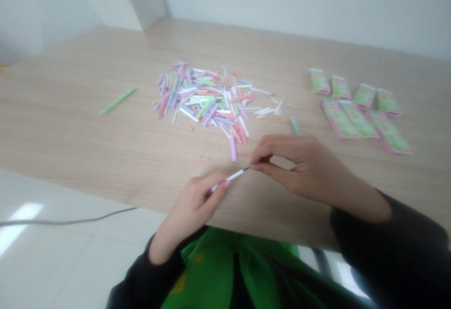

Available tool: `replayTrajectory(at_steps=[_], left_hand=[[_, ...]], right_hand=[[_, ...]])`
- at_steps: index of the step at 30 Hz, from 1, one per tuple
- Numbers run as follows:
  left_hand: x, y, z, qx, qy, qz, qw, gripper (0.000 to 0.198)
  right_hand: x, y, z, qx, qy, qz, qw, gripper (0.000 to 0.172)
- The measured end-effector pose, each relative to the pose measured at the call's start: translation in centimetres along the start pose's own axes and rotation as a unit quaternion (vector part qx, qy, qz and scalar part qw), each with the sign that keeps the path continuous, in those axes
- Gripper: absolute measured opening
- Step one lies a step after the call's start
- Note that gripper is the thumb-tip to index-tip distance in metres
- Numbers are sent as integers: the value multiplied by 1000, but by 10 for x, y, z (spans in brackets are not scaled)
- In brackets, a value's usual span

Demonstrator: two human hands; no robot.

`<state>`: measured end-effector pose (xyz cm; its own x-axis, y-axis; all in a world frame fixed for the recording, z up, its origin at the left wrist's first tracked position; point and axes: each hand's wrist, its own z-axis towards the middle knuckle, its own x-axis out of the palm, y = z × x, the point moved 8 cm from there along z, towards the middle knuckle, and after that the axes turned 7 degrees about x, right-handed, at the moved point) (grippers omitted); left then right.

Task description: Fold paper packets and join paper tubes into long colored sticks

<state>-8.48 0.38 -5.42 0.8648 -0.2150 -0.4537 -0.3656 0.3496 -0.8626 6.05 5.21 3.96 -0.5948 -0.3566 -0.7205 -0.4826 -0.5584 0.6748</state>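
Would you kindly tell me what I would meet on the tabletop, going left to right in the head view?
Green pen, pile of coloured and white sticks, small teal piece, pink-and-green packs.

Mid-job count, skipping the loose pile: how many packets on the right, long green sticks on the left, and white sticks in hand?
Packets: 7
Long green stick: 1
White stick in hand: 1
Total: 9

On wood-grain bench (pixel 88 144), left to right: slim green pen-like stick (pixel 118 101), pastel heap of slender tubes (pixel 207 107), pink-and-green rectangular boxes (pixel 364 96); far left, white angular box (pixel 121 11).
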Motion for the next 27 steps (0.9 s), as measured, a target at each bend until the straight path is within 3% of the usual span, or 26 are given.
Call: replayTrajectory(at_steps=[6,9,12,16,19,22,27], left_hand=[[2,2,2,0,-5,-19,1000,28],[-1,9,4,-8,-17,-21,1000,29],[-4,19,7,-23,-26,-17,999,32],[-12,21,15,-14,-48,-15,999,35],[-19,20,20,-12,-66,-15,998,36],[-24,23,22,-24,-78,-18,996,36],[-28,32,20,-51,-104,-24,993,37]], right_hand=[[10,-2,-1,6,-8,24,1000,13],[-7,-16,-1,38,-32,45,998,38],[-37,-52,7,70,-55,10,996,32],[-76,-141,29,165,-96,-115,975,18],[-87,-192,51,166,-99,-205,959,23],[-83,-217,70,146,-77,-237,957,28],[-66,-225,94,108,-33,-243,963,22]])
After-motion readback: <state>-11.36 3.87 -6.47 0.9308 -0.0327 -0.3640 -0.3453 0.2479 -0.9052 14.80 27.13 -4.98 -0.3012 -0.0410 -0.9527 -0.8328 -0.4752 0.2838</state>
